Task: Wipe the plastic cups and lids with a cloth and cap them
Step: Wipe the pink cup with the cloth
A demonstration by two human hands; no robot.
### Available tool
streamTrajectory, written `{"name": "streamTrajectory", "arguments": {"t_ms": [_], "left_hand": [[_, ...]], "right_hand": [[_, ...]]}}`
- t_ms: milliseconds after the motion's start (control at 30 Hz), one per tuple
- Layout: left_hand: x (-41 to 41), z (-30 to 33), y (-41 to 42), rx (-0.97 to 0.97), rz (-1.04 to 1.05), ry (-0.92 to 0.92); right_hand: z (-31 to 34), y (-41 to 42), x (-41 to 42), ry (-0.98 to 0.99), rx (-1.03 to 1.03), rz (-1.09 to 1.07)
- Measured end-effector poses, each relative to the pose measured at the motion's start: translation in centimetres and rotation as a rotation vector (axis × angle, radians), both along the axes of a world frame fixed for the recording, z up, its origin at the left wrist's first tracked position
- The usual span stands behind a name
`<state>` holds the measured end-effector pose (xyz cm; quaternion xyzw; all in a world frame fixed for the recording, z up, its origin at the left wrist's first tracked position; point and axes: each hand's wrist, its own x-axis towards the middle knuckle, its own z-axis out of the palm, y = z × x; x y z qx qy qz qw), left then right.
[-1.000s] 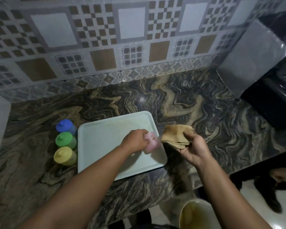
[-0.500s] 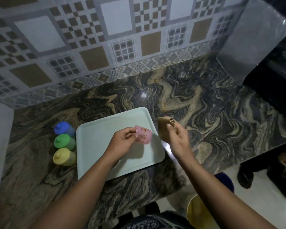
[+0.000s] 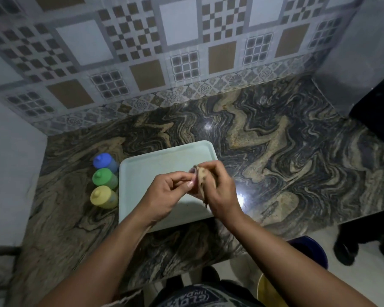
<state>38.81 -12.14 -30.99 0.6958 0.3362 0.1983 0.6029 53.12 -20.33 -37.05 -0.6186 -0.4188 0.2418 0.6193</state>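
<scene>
Over the pale green tray [image 3: 146, 171], my left hand [image 3: 166, 191] holds a small pink cup [image 3: 193, 177] by its side; only a sliver of it shows. My right hand [image 3: 220, 189] grips a tan cloth [image 3: 202, 180] and presses it against the cup. Left of the tray three capped cups stand in a row on the counter: blue [image 3: 104, 161], green [image 3: 104, 178] and yellow [image 3: 103, 197].
The marbled stone counter [image 3: 286, 165] runs to a tiled wall behind and a grey slanted panel [image 3: 359, 63] at the far right. Below the counter's front edge sit a yellow bucket [image 3: 268, 291] and a dark blue tub [image 3: 308, 249] on the floor.
My right hand has brought the cloth leftward onto the pink cup, which my left hand has lifted a little above the tray. The two hands now meet.
</scene>
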Motion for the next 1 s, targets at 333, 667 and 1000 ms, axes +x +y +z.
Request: {"name": "streamTrajectory", "arguments": {"t_ms": [333, 667, 1000], "left_hand": [[-2.6, -0.7, -0.2, 0.019, 0.257, 0.022], [-5.1, 1.1, 0.5, 0.196, 0.173, -0.050], [-8.9, 2.5, 1.5, 0.339, 0.193, -0.103]], "right_hand": [[0.2, 0.9, -2.6, -0.089, 0.017, -0.016], [3.8, 4.1, -2.7, 0.340, -0.418, 0.095], [6.8, 4.9, -7.2, 0.945, -0.491, 0.383]]}}
